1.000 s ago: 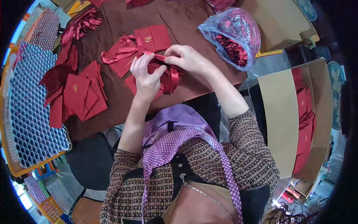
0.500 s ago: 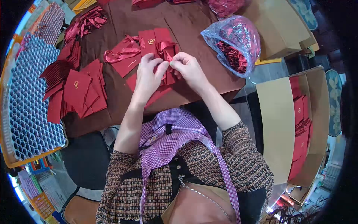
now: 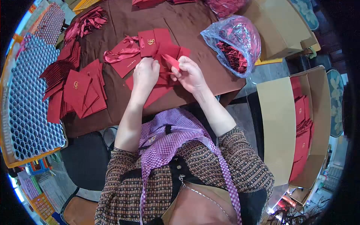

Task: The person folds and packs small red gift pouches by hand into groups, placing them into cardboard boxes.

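Observation:
Several red card envelopes with gold print lie in front of me. My left hand (image 3: 145, 73) is closed, knuckles up, at the left edge of the nearest red envelope (image 3: 164, 52); its fingertips are hidden. My right hand (image 3: 190, 75) pinches a bright red flap or strip (image 3: 171, 61) that stands up from this envelope. Behind my hands rests another envelope (image 3: 148, 42) with a gold emblem. To the left, a shiny red ribbon (image 3: 122, 55) lies on a tilted envelope (image 3: 125, 66).
Stacks of red envelopes (image 3: 77, 88) and a bundle of ribbons (image 3: 88, 22) cover the table's left side. An open plastic bag (image 3: 240, 45) of red pieces sits at right. Cardboard boxes (image 3: 277, 123) stand beyond, one holding envelopes. A rack of tubes (image 3: 32, 97) flanks the table.
My hands have moved slightly apart from the ribbon they were both pinching. My left hand has turned knuckles up, and my right hand now lifts a red flap or strip.

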The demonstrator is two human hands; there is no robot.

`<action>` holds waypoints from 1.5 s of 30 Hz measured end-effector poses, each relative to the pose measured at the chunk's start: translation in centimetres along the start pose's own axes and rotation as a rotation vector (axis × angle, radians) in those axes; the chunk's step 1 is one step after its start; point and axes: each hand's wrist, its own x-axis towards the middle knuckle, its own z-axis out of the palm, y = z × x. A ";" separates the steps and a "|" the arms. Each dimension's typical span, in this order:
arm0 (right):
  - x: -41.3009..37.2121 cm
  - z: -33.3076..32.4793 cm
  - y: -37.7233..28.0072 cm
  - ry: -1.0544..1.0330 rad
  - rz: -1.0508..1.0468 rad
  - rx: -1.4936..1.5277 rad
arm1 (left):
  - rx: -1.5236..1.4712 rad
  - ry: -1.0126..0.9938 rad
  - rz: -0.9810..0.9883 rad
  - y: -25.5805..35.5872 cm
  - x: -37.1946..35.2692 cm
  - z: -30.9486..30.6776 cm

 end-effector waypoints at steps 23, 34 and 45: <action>-1.3 -2.4 -4.0 0.170 -0.046 -0.208 | -0.092 -0.160 -0.085 -1.9 1.5 -2.1; -0.1 -3.2 -4.9 0.416 -0.363 -1.108 | -0.452 -0.349 -0.123 -2.6 1.9 -2.7; -1.3 2.4 -1.1 0.031 -0.379 -1.333 | -0.430 -0.374 0.121 0.4 1.0 -3.1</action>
